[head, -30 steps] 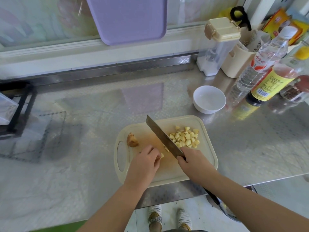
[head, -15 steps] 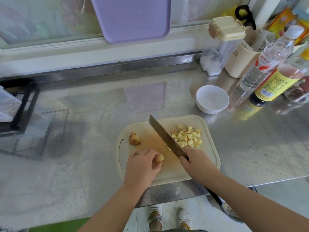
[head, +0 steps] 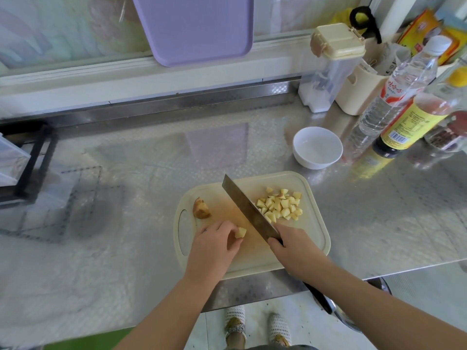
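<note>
Clear bottle (head: 394,94), two o'clock from the cutting board (head: 312,229): a red-and-white label with red Chinese characters, too blurred to read. Dark bottle (head: 412,122) just beside it: a yellow label with a barcode, print too small to read. Orange packet (head: 417,34), one o'clock: red logo, unreadable.

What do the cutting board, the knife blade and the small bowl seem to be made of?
Cutting board: likely plastic, matte cream, moulded handle slot.
Knife blade: seemingly steel, dull grey, faint sheen.
Small bowl: probably glazed ceramic or melamine, smooth glossy white.
</note>
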A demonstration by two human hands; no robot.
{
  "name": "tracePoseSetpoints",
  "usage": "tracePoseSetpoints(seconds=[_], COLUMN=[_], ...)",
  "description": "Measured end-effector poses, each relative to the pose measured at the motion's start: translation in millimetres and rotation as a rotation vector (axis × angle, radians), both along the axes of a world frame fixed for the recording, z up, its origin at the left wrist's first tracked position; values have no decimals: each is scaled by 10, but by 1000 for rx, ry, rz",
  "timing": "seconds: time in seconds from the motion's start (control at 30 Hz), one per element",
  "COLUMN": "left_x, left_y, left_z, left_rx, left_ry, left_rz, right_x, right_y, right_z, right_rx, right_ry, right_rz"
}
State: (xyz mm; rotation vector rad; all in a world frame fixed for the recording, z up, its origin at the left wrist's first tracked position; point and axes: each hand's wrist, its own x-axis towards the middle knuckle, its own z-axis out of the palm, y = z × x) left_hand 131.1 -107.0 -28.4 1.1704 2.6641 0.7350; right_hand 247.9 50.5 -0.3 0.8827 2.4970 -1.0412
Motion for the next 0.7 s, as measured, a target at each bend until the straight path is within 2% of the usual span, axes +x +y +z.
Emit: tracePoseSetpoints(seconds=[0.13,0.27,0.57,0.63,0.7], left_x=[-34,-29,-86,-78,-48], left_y=[64,123,-11,-30,-39], left_z=[20,44,-41,-58,-58], left_rx=[-12,-22,62,103,112], left_ry=[-65,-50,243,215,132], left_rz=[-39,-112,-450,-410,-267], right_x=[16,30,35,46,60], right_y=[-63,-52,7,11,15], right_z=[11,0,-82,-85,-81], right_rx=[-56,-49,-20,-18,-18], right_ry=[15,31,18,13,10], right_rz=[-35,-68,-34,-21,-10])
